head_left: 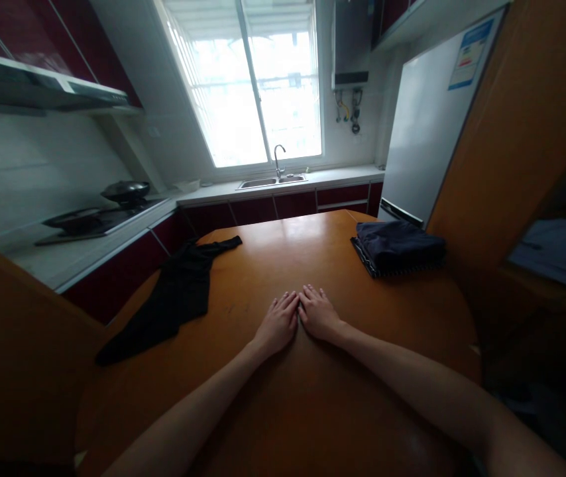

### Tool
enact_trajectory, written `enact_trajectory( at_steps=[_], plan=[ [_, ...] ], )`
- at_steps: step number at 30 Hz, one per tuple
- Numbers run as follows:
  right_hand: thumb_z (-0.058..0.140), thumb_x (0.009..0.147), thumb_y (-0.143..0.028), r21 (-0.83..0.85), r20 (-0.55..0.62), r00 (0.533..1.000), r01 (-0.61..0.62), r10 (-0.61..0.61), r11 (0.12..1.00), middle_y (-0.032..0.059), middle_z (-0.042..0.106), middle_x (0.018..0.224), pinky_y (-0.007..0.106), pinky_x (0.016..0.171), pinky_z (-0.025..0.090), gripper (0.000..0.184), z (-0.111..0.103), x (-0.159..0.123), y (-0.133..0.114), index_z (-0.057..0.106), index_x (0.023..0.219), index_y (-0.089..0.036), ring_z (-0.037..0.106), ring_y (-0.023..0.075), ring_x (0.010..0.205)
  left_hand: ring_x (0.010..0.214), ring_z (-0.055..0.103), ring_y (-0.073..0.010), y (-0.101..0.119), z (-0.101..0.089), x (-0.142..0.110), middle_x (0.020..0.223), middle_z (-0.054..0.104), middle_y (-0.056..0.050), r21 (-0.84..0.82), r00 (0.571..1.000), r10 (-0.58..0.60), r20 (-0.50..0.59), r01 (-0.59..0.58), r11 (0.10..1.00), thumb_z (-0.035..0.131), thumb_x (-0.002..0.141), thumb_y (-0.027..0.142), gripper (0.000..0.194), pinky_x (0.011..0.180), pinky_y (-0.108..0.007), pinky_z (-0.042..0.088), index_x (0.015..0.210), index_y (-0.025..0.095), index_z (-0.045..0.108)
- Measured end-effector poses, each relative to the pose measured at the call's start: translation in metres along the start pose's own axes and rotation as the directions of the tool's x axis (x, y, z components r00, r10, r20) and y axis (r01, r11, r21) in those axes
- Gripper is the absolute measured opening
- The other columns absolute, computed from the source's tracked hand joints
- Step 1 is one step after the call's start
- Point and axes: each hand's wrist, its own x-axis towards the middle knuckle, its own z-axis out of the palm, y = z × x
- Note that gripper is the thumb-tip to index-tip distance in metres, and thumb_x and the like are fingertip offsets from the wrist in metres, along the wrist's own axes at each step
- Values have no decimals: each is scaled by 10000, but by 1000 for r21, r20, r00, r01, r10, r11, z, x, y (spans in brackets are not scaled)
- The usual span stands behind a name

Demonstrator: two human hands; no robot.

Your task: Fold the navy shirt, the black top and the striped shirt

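Observation:
Side by side on the wooden table, my left hand and my right hand lie palm down with their fingers stretched out. Their fingertips come together near the table's middle, and neither holds anything. To the left, a black garment is spread loosely, with one narrow part reaching toward the far edge and its lower left end at the table's rim. On the right side sits a stack of folded dark clothes, navy on top with a dark patterned edge beneath.
Beyond the table runs a counter with a sink and tap under a bright window. A stove with a lidded pan stands at the left. At the right are a fridge and a wooden panel; light blue cloth lies beyond it.

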Motion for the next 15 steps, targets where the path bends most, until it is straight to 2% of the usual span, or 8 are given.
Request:
enact_trajectory(
  at_steps=[9,15],
  plan=[
    [402,966,-279,-64,28,1000,7,-5,998,197,367,1577,469,1210,168,559,7,0,6,455,1474,-52,290,284,1485,1471,339,-243,7,-4,-7,1563,430,-72,-68,1000,10,-29,-12,998,414,968,225,513,1224,-468,231,1477,210,475],
    [396,959,-288,-121,51,998,32,-26,992,186,386,1569,454,1203,198,554,8,1,11,488,1457,-65,309,285,1478,1431,398,-248,8,-1,-9,1503,505,-66,-112,995,20,-95,-31,993,464,947,224,479,1209,-484,269,1420,240,536]
  ],
)
